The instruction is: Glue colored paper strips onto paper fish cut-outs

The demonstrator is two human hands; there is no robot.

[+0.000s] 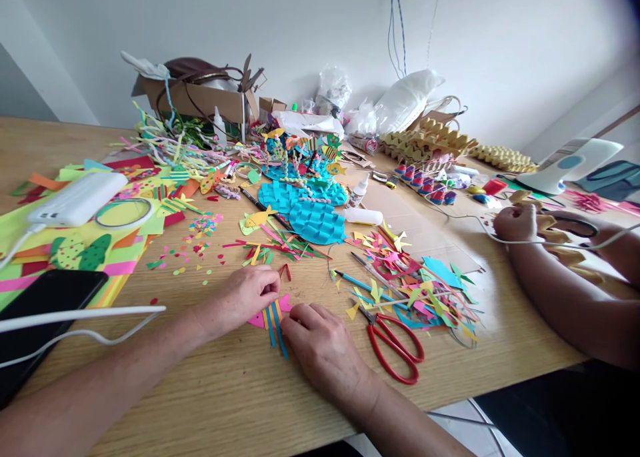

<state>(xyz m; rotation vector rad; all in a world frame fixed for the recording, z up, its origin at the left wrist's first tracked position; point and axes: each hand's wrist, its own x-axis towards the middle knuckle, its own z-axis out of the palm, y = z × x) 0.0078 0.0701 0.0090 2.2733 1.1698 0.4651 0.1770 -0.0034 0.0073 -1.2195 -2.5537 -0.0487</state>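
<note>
A pink paper fish (257,319) lies flat on the table between my hands, with blue and orange paper strips (273,327) across it. The strips' lower ends reach past the fish's edge. My left hand (245,289) is closed in a pinch at the strips' upper ends, and its fingertips are partly hidden. From the right, my right hand (323,347) rests with curled fingers against the side of the fish; what they hold, if anything, is hidden. Red-handled scissors (395,343) lie right of my right hand, near colourful paper scraps (415,280).
Blue-painted egg carton pieces (317,220), a glue bottle (359,191) and a yellow paper fish (260,217) lie beyond my hands. A phone (50,330) and power bank (77,198) sit at left. At right, another person's hands (517,225) handle egg carton (565,253).
</note>
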